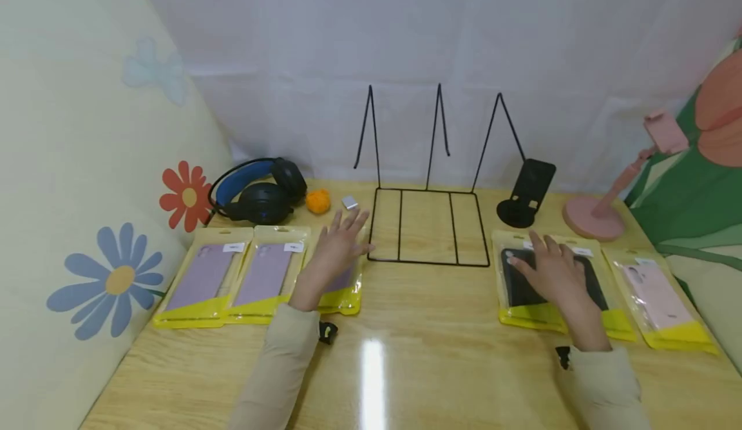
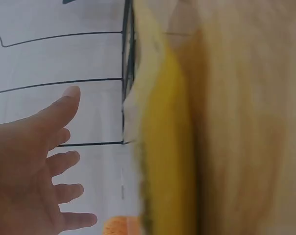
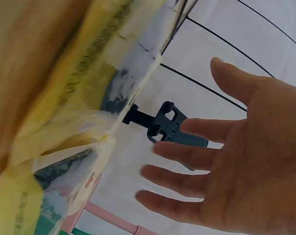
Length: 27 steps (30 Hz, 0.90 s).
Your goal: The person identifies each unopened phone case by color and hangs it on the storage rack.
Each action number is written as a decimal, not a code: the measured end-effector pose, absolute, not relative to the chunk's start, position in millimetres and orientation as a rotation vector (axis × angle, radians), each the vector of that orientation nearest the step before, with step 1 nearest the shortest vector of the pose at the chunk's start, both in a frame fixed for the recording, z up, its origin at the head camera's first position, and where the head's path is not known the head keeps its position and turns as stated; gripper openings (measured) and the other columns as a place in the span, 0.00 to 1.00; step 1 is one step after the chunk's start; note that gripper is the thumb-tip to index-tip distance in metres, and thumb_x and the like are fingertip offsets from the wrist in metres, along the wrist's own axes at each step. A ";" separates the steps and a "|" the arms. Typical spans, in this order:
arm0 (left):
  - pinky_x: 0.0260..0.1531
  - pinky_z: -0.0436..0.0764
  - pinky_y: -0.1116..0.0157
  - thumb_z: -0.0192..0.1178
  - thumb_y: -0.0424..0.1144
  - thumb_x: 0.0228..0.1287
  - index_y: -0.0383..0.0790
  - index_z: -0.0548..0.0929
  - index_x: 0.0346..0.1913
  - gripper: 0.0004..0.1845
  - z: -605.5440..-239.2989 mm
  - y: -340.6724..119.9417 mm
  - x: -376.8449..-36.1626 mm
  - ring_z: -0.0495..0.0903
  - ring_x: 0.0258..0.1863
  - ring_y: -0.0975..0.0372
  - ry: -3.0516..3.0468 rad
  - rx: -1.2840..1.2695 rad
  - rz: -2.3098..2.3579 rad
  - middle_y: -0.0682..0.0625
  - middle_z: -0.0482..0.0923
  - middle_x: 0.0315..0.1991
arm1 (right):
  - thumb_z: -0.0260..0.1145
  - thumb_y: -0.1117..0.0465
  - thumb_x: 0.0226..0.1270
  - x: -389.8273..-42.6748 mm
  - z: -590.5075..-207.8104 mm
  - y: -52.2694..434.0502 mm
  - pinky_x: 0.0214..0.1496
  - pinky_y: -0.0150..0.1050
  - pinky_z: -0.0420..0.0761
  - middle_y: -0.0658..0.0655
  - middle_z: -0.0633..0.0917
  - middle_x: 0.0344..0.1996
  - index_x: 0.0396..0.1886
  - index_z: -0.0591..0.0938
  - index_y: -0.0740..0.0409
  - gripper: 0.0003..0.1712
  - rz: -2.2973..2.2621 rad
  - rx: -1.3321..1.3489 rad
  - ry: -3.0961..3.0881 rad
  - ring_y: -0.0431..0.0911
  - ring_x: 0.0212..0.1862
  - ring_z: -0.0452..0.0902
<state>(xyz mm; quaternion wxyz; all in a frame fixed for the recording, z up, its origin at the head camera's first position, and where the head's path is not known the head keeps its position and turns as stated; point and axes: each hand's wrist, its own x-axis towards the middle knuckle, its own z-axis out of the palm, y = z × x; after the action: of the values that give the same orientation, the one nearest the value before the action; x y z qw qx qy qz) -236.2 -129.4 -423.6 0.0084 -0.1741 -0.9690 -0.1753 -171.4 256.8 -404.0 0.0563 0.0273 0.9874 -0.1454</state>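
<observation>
My left hand (image 1: 352, 235) hovers open, fingers spread, over a bagged purple phone case (image 1: 343, 293) at the left foot of the black wire rack (image 1: 429, 225). My right hand (image 1: 532, 253) hovers open over a bagged black phone case (image 1: 520, 283). In the left wrist view the left hand (image 2: 45, 161) is off the table beside the bag's yellow edge (image 2: 162, 147). In the right wrist view the right hand (image 3: 226, 166) is spread above the bag (image 3: 79, 98), holding nothing.
Two more purple cases (image 1: 204, 275) (image 1: 266, 274) lie at the left, and a pink case (image 1: 657, 296) at the right. Headphones (image 1: 261, 193), an orange ball (image 1: 317, 201), a black phone stand (image 1: 524, 195) and a pink holder (image 1: 597, 216) line the back.
</observation>
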 end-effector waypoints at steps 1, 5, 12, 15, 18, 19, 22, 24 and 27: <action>0.63 0.53 0.33 0.59 0.51 0.66 0.42 0.57 0.75 0.39 -425.7 -128.1 -237.3 0.44 0.73 0.38 -3.039 -0.556 -0.548 0.41 0.50 0.75 | 0.55 0.39 0.71 -170.0 -405.2 258.5 0.59 0.75 0.53 0.78 0.53 0.69 0.76 0.51 0.64 0.48 -0.437 0.113 2.959 0.77 0.66 0.46; 0.64 0.54 0.36 0.58 0.52 0.67 0.41 0.58 0.75 0.38 -431.4 -124.8 -242.2 0.45 0.73 0.39 -3.085 -0.604 -0.520 0.41 0.51 0.75 | 0.52 0.35 0.70 -169.3 -408.4 261.6 0.57 0.75 0.59 0.81 0.57 0.65 0.75 0.51 0.67 0.50 -0.416 0.181 2.838 0.78 0.64 0.50; 0.66 0.54 0.38 0.57 0.52 0.68 0.39 0.62 0.73 0.36 -437.5 -120.2 -250.6 0.45 0.73 0.39 -3.136 -0.677 -0.560 0.39 0.55 0.73 | 0.53 0.28 0.64 -170.3 -415.6 260.5 0.57 0.75 0.59 0.82 0.62 0.63 0.71 0.54 0.75 0.59 -0.266 0.221 2.726 0.78 0.66 0.47; 0.67 0.52 0.39 0.57 0.51 0.68 0.38 0.64 0.72 0.35 -440.4 -119.9 -253.1 0.45 0.72 0.38 -3.160 -0.689 -0.558 0.39 0.57 0.72 | 0.52 0.25 0.60 -170.1 -420.4 256.0 0.60 0.75 0.56 0.82 0.63 0.63 0.71 0.54 0.77 0.63 -0.208 0.235 2.729 0.78 0.66 0.46; 0.68 0.50 0.40 0.57 0.51 0.68 0.37 0.64 0.71 0.34 -443.0 -120.2 -253.9 0.43 0.73 0.39 -3.190 -0.708 -0.568 0.40 0.56 0.73 | 0.54 0.25 0.59 -168.2 -424.2 251.5 0.60 0.73 0.57 0.83 0.66 0.60 0.69 0.57 0.79 0.63 -0.177 0.227 2.771 0.77 0.64 0.52; 0.68 0.50 0.41 0.57 0.51 0.68 0.37 0.64 0.71 0.34 -443.7 -120.2 -254.0 0.43 0.73 0.39 -3.197 -0.714 -0.572 0.40 0.56 0.73 | 0.55 0.26 0.60 -167.3 -424.5 249.9 0.59 0.72 0.59 0.83 0.67 0.59 0.68 0.58 0.79 0.62 -0.167 0.222 2.786 0.77 0.63 0.55; 0.68 0.50 0.40 0.59 0.49 0.68 0.35 0.65 0.71 0.34 -445.3 -120.0 -254.0 0.43 0.73 0.39 -3.200 -0.733 -0.565 0.39 0.55 0.73 | 0.59 0.31 0.62 -164.8 -424.7 246.7 0.56 0.69 0.65 0.83 0.70 0.56 0.67 0.60 0.79 0.57 -0.149 0.207 2.823 0.76 0.59 0.61; 0.67 0.51 0.40 0.60 0.49 0.67 0.35 0.66 0.70 0.34 -445.9 -119.5 -254.5 0.44 0.73 0.39 -3.193 -0.739 -0.552 0.39 0.55 0.73 | 0.60 0.35 0.63 -164.2 -424.3 245.0 0.53 0.67 0.69 0.83 0.71 0.54 0.67 0.59 0.79 0.55 -0.150 0.199 2.833 0.75 0.56 0.65; 0.68 0.51 0.40 0.60 0.49 0.67 0.33 0.65 0.70 0.35 -446.3 -119.1 -254.8 0.44 0.73 0.39 -3.192 -0.730 -0.549 0.38 0.55 0.73 | 0.62 0.39 0.64 -164.1 -424.9 243.7 0.48 0.65 0.73 0.84 0.72 0.51 0.68 0.58 0.79 0.53 -0.195 0.200 2.845 0.75 0.53 0.68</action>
<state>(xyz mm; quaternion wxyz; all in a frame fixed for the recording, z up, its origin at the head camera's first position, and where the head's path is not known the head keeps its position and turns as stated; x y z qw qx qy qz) -254.8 -119.1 -446.3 -0.0891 -0.2189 -0.9576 -0.1648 -164.1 243.7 -424.9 0.1410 0.0694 0.9853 -0.0674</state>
